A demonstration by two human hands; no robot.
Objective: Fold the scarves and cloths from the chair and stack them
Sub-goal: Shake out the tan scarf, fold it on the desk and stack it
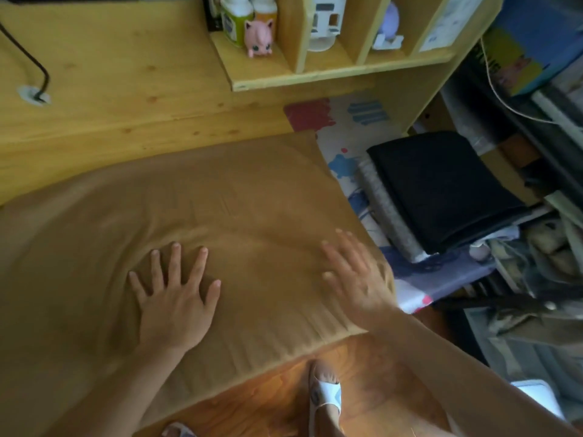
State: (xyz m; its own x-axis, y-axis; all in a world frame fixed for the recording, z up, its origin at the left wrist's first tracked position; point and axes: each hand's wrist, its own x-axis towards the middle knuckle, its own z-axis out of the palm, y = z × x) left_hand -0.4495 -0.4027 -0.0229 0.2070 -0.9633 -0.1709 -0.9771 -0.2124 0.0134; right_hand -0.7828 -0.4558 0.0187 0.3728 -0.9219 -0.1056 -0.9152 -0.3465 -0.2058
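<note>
A large tan cloth (195, 197) lies spread flat over the wooden desk (120, 89), its front edge hanging over the desk's front. My left hand (176, 294) presses on the cloth left of centre, fingers straight and spread. My right hand (353, 272) lies flat on the cloth near its right edge, slightly blurred. To the right, a folded black cloth (441, 187) sits on top of a folded grey one (385, 209), both on a patterned mat (347, 127).
A wooden shelf unit (315, 67) with bottles and a pink toy figure (257, 39) stands at the back of the desk. A black cable (28, 58) enters the desk at the left. Cluttered boxes and bags fill the right side. My sandalled foot (325, 395) is on the wooden floor below.
</note>
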